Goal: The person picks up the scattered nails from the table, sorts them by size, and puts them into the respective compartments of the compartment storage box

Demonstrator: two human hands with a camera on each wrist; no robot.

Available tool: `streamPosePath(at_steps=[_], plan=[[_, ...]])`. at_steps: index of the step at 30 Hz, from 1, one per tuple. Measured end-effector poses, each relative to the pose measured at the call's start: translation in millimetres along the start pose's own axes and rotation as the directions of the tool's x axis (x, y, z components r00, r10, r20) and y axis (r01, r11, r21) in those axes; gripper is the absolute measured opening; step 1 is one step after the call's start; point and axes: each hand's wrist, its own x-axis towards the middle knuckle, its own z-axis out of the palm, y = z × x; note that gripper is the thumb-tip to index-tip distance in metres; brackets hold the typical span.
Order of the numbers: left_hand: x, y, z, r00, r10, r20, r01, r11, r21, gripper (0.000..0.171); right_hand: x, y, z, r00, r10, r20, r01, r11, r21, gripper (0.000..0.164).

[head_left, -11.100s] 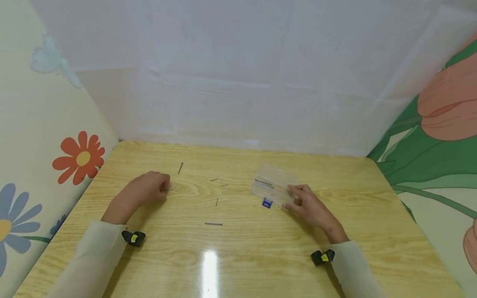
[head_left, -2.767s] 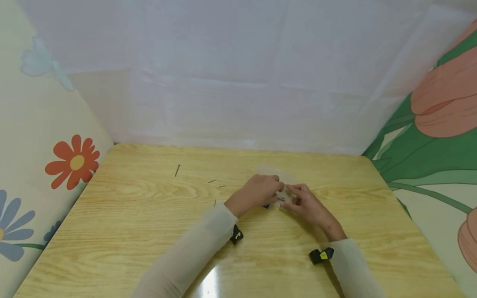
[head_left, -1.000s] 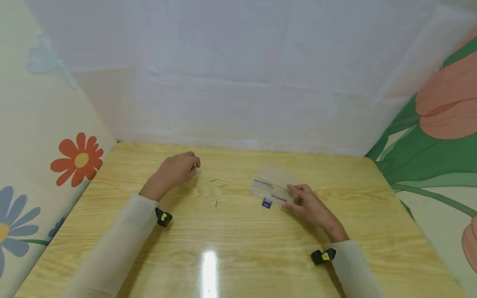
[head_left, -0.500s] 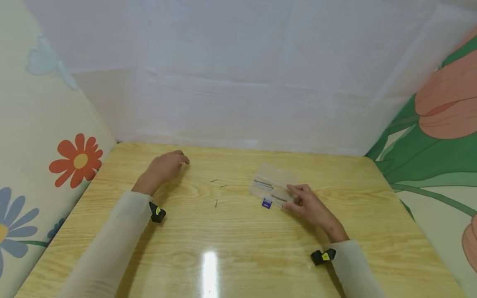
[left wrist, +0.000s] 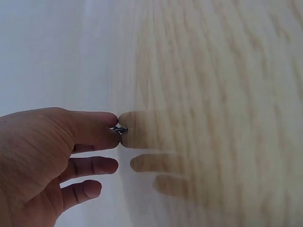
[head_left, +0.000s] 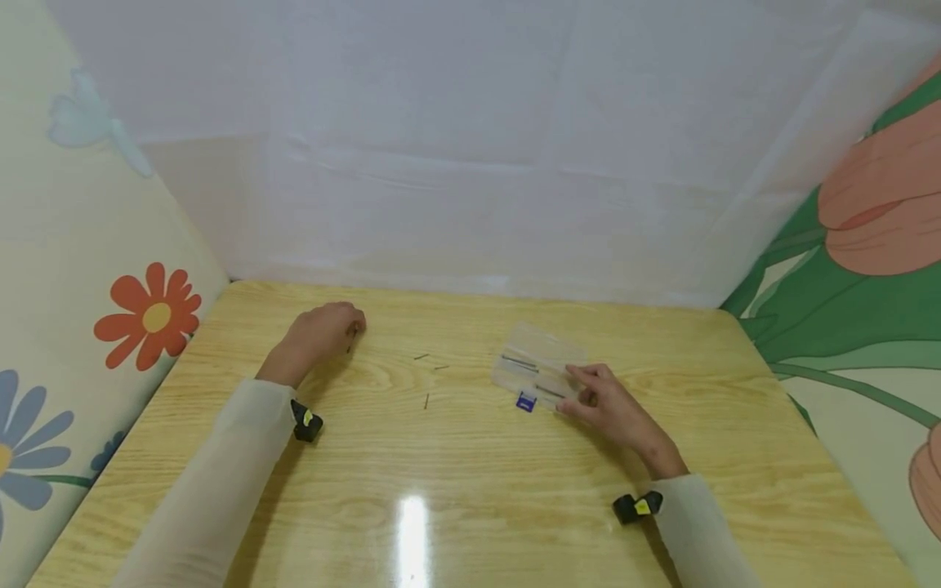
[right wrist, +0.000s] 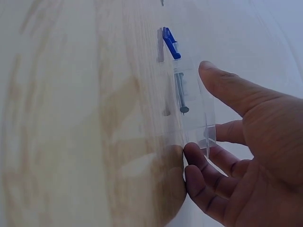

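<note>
Left hand (head_left: 318, 333): fingers clamped on slim dark metal nail (left wrist: 122, 129). Right hand (head_left: 616, 412): fingers clamped on flat clear plastic box (head_left: 540, 341); blue plastic latch (head_left: 525, 402) left of thumb.

Far-left nail (left wrist: 121, 129), earlier loose on the table (head_left: 478, 490), now between fingers (left wrist: 102, 135) of the left hand (head_left: 319, 333)

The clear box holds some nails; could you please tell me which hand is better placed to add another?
Probably the left hand: it pinches a nail, while the right hand holds the clear box, perhaps steadying it.
</note>
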Motion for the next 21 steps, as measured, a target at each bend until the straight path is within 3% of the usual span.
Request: streamPosePath(at_steps=[11, 21], plan=[[-1.3, 1.0, 1.5, 1.000, -0.024, -0.006, 0.024, 1.000, 0.004, 0.011, -0.9, 1.1, -0.7, 1.000, -0.009, -0.005, 0.009, 1.000, -0.004, 0.072], [-3.2, 10.3, 0.5, 0.999, -0.051, 0.012, 0.051, 0.999, -0.010, 0.016, -1.2, 0.0, -0.7, 1.000, -0.012, 0.003, 0.012, 1.000, -0.006, 0.072]])
